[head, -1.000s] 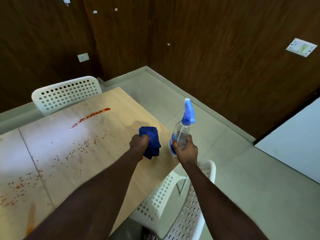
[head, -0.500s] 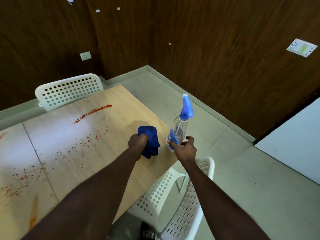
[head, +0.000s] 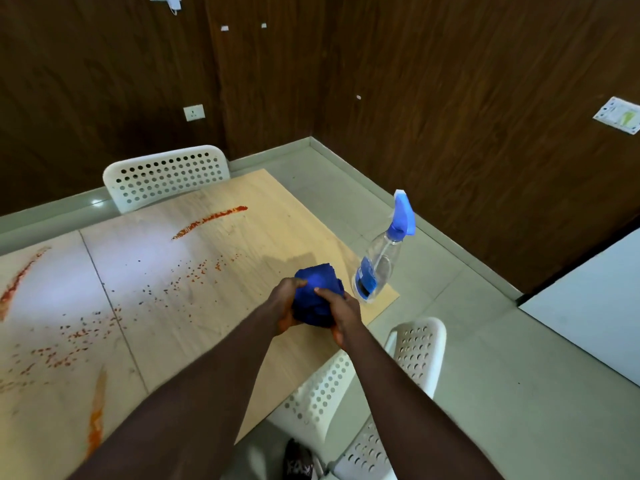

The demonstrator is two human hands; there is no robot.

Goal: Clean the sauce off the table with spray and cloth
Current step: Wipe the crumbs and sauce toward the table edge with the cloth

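while both hands clamp the bunched blue cloth (head: 318,280) over the right corner of the table (head: 156,271), left hand (head: 284,308) curls round its left side and right hand (head: 338,315) grips its right side, fingers over the top. spray bottle (head: 379,268) stands on that corner, just beside the cloth, no hand on it. red sauce (head: 211,219) streak near far edge; specks and smears spread leftward. white chair (head: 166,176) behind table, second white chair (head: 419,351) by the near corner.

Light wooden table (head: 277,223), sauce streaks (head: 214,216) and spatter across it, spray bottle (head: 379,265) upright at corner
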